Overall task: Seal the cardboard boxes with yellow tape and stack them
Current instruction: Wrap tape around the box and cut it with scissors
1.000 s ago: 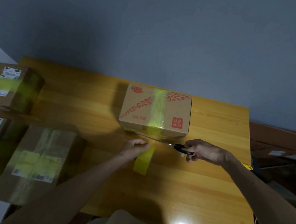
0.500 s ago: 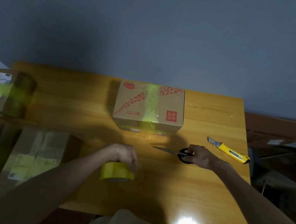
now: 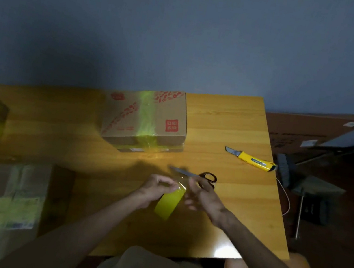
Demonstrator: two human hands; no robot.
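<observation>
While the left hand curls round the yellow roll of packing tape, held on edge over the wooden table, the right hand reaches its fingers to the roll's loose end; whether they pinch it, blur hides. At the left, brown cardboard boxes carry yellow strips. Beyond the hands lie black-handled scissors. Farther off, the red-printed cardboard box is taped across its top. Sealing looks nearly done; nothing is stacked.

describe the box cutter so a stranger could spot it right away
On the orange-yellow wooden table, look toward the right edge, past the taped cardboard box with red print. The yellow plastic utility knife lies flat there. Unlike the black-handled steel scissors lying nearby, it has a yellow body and a short bare blade.
</observation>
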